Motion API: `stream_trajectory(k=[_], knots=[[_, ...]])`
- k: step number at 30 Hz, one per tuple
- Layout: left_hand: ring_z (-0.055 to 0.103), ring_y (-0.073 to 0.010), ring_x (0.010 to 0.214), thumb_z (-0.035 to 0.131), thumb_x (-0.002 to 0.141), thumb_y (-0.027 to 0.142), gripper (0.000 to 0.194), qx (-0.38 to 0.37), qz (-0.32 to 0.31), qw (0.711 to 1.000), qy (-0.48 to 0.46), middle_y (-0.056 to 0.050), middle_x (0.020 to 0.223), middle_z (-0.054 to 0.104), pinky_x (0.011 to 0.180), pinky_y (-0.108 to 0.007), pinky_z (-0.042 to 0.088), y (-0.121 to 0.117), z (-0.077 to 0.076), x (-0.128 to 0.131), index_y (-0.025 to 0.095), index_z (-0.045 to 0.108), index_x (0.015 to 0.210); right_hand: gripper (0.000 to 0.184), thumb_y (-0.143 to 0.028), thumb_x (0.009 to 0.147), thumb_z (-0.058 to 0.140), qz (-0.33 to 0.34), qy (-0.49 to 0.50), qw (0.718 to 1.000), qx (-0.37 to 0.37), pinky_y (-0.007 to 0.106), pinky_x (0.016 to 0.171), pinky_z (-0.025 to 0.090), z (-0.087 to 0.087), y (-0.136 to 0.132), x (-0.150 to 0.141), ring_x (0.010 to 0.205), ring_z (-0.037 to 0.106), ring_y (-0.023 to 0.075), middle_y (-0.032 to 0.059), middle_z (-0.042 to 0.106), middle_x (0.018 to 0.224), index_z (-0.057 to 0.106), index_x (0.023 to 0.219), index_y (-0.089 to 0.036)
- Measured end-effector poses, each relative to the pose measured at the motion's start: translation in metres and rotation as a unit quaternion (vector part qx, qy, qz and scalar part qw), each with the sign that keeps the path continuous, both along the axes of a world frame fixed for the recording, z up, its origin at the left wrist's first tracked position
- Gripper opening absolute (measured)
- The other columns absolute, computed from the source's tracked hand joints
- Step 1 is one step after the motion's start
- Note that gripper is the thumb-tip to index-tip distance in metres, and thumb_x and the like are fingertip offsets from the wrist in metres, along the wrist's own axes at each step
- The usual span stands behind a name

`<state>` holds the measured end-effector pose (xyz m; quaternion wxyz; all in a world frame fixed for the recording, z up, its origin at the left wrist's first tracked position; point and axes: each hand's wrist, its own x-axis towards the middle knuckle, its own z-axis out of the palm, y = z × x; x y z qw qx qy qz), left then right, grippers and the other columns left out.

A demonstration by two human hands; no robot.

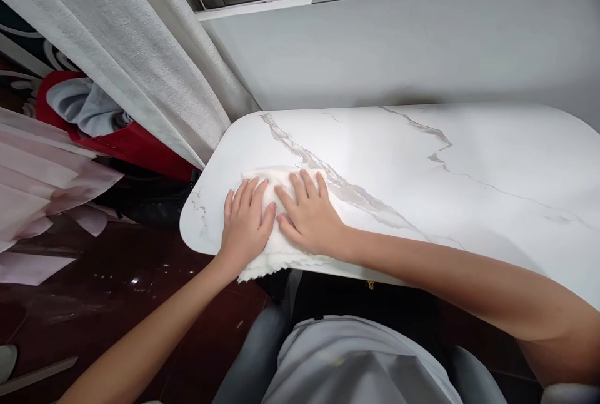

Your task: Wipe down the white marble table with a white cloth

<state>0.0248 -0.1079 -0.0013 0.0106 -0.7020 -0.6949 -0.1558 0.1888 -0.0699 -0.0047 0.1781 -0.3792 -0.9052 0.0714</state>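
LH (244, 229), RH (314, 219) atop cloth (279, 255), corner nr-left

Shows two hands (244, 222) and one white cloth (281, 251) left of centre, plus one marbled bench (492, 166) across the middle. Counts one pale curtain (122, 35) and one red container (135, 147) at upper left, with two forearms (164, 323) toward the lower corners.

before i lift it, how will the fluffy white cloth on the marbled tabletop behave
The fluffy white cloth will probably flop, since its ragged edge already droops past the white marbled tabletop. It looks light, being thin, and seems unlikely to roll, lying flat.
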Motion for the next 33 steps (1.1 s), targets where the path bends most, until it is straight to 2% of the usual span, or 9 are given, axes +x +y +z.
stream_trajectory(k=[3,8,11,17,21,25,29,33], knots=[[0.035,-0.0296,0.143,0.03,0.097,0.036,0.049,-0.001,-0.002,1.0,-0.005,-0.013,0.149,0.048,0.119,-0.054,0.021,0.035,0.0,-0.003,0.017,0.047,0.139,0.053,-0.037,0.099,0.036,-0.026,-0.001,1.0,-0.013,0.063,0.115,0.015,0.0,0.029,-0.006,0.144,0.025,0.0428,0.0233,0.036,0.153,0.044,0.146,-0.013],[0.039,-0.0258,0.14,0.033,0.094,0.034,0.048,0.003,-0.034,0.999,-0.007,-0.01,0.146,0.051,0.119,-0.047,0.022,0.113,-0.001,-0.016,0.019,0.05,0.137,0.049,-0.034,0.099,0.036,-0.088,0.022,0.996,-0.017,0.062,0.115,0.014,-0.004,0.089,-0.023,0.144,0.026,0.0398,0.019,0.039,0.152,0.048,0.143,-0.016],[0.044,-0.0246,0.135,0.034,0.093,0.034,0.048,0.009,-0.025,0.999,-0.031,-0.009,0.142,0.054,0.118,-0.045,0.025,0.155,-0.001,-0.02,0.02,0.052,0.134,0.049,-0.033,0.099,0.034,-0.111,0.029,0.993,-0.013,0.061,0.114,0.014,-0.006,0.125,-0.032,0.144,0.026,0.0388,0.0177,0.039,0.152,0.047,0.143,-0.016],[0.044,-0.0249,0.135,0.035,0.092,0.033,0.047,0.014,-0.03,0.999,-0.039,-0.008,0.142,0.055,0.117,-0.044,0.024,0.215,-0.004,-0.016,0.02,0.053,0.134,0.051,-0.035,0.1,0.03,-0.126,0.016,0.992,-0.025,0.064,0.114,0.012,-0.006,0.179,-0.029,0.145,0.024,0.0374,0.0182,0.037,0.153,0.044,0.144,-0.016],[0.043,-0.0247,0.136,0.034,0.093,0.032,0.047,0.004,-0.049,0.998,-0.034,-0.008,0.143,0.053,0.117,-0.044,0.024,0.244,-0.004,-0.001,0.02,0.051,0.135,0.051,-0.036,0.1,0.029,-0.149,0.014,0.988,-0.034,0.064,0.114,0.008,-0.004,0.199,-0.014,0.145,0.024,0.0358,0.0172,0.036,0.154,0.043,0.146,-0.018],[0.04,-0.024,0.138,0.032,0.096,0.031,0.047,-0.004,-0.068,0.997,-0.031,-0.009,0.146,0.051,0.118,-0.044,0.022,0.262,-0.004,0.023,0.019,0.049,0.138,0.052,-0.034,0.098,0.029,-0.177,0.023,0.984,-0.028,0.064,0.115,0.007,-0.005,0.211,0.01,0.144,0.025,0.0344,0.0156,0.037,0.153,0.044,0.145,-0.018],[0.039,-0.0244,0.139,0.031,0.097,0.032,0.047,-0.004,-0.079,0.996,-0.035,-0.01,0.148,0.049,0.118,-0.044,0.021,0.267,-0.005,0.05,0.018,0.048,0.139,0.052,-0.032,0.096,0.032,-0.186,0.039,0.982,-0.018,0.061,0.115,0.012,-0.007,0.216,0.036,0.141,0.029,0.0338,0.0148,0.041,0.15,0.048,0.143,-0.018],[0.037,-0.0243,0.141,0.032,0.097,0.033,0.047,-0.003,-0.089,0.995,-0.05,-0.009,0.148,0.049,0.12,-0.047,0.018,0.258,-0.004,0.067,0.019,0.048,0.139,0.052,-0.03,0.095,0.032,-0.188,0.041,0.981,-0.013,0.061,0.114,0.013,-0.009,0.211,0.053,0.14,0.03,0.0335,0.0149,0.043,0.149,0.048,0.142,-0.018]])
